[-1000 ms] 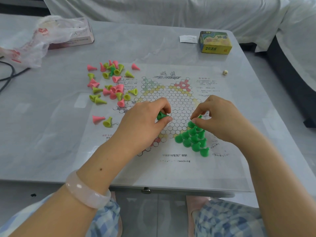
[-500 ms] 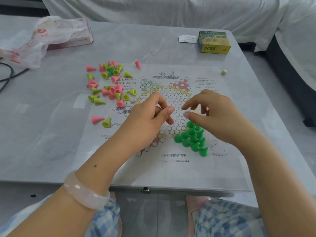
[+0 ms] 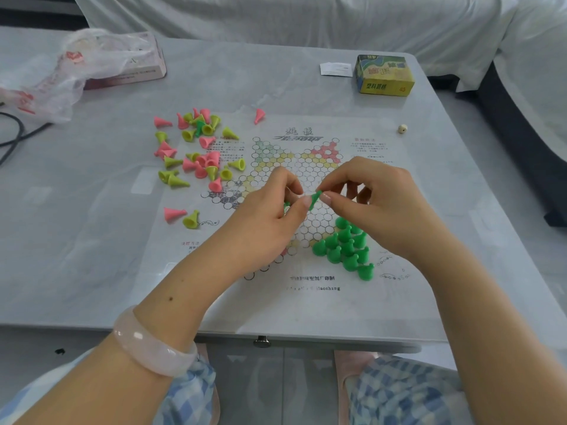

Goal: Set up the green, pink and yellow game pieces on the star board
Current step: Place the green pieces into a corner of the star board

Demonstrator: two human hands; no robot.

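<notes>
Green pieces [image 3: 345,246] stand packed in the near-right point of the star board [image 3: 306,167], base down, touching or just beside one another. One more green piece [image 3: 316,199] is in the air above the middle of the board, caught between both hands. A second ago the right hand [image 3: 377,207] was down at the top of the cluster, seating a piece, while the left hand [image 3: 270,216] held its own by the board's middle; half a second ago the right hand had let go and was reaching across with fingers spread. Now the two meet — the left thumb and the right forefinger and thumb both pinch the same piece, so it reads as a hand-over from left to right. A speck of green shows inside the left hand's curled fingers, perhaps a spare; I cannot tell for sure.

My guess is that this piece goes onto the far edge of the green cluster, which looks close to full. Pink and yellow pieces [image 3: 196,154] lie tipped over in a loose heap — partly on the board's far-left corner, partly on the table [image 3: 92,240] — with one green among them, so those two colours are not yet begun.
</notes>
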